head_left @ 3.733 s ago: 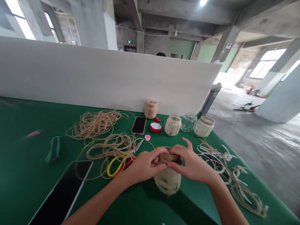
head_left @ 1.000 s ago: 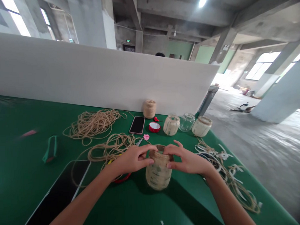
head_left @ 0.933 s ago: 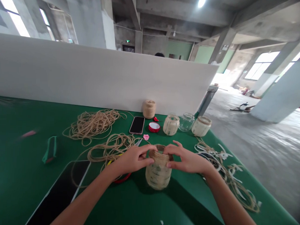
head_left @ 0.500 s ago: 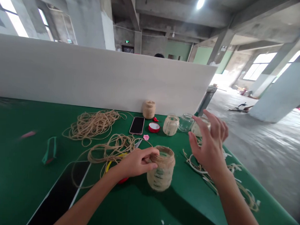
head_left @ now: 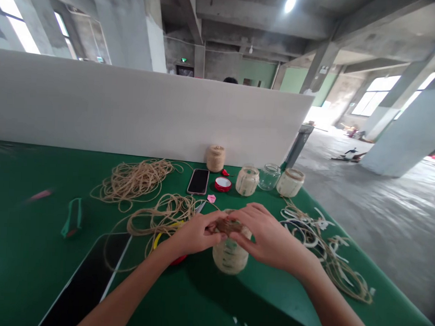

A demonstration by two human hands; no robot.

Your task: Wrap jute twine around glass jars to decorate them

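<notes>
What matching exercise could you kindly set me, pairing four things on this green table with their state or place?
Things:
1. Twine-wrapped glass jar
2. Bare glass jar
3. Smartphone
4. Red lid

States or places:
A. Lying with its white centre showing
B. Lying flat, dark screen facing up
C. Standing at the front, beneath the left hand and right hand
D. Standing unwrapped at the back

Pairs: 1-C, 2-D, 3-B, 4-A
</notes>
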